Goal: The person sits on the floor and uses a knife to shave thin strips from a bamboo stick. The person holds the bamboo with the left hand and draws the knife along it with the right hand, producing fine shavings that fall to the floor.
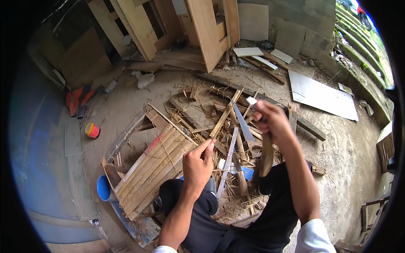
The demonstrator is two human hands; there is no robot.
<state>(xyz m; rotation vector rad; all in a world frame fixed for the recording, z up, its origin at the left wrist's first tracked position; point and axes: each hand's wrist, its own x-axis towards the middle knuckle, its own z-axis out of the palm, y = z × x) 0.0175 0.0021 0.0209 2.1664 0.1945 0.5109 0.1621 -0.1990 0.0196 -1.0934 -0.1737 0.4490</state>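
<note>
My left hand (197, 165) is closed around the near end of a thin wooden strip (225, 115), which slants up and away to the right. My right hand (272, 121) grips a tool whose pale end (251, 101) sticks out above the fist. A broad brown part (266, 157), smeared by motion, hangs below that hand; the tool's kind is unclear. Between the hands lies a handsaw (243, 125) on the wood scraps. Nearer me a long flat pale strip (228, 162) rests on the shavings. Left of my left hand stands a slatted wooden frame (154, 162).
Beside the frame are a blue bucket (102, 188) and a small yellow-red tub (92, 130). Dark beams (311, 128) and a white board (322, 95) lie to the right. Wooden cabinet panels (209, 36) stand at the back. My legs flank the scrap pile.
</note>
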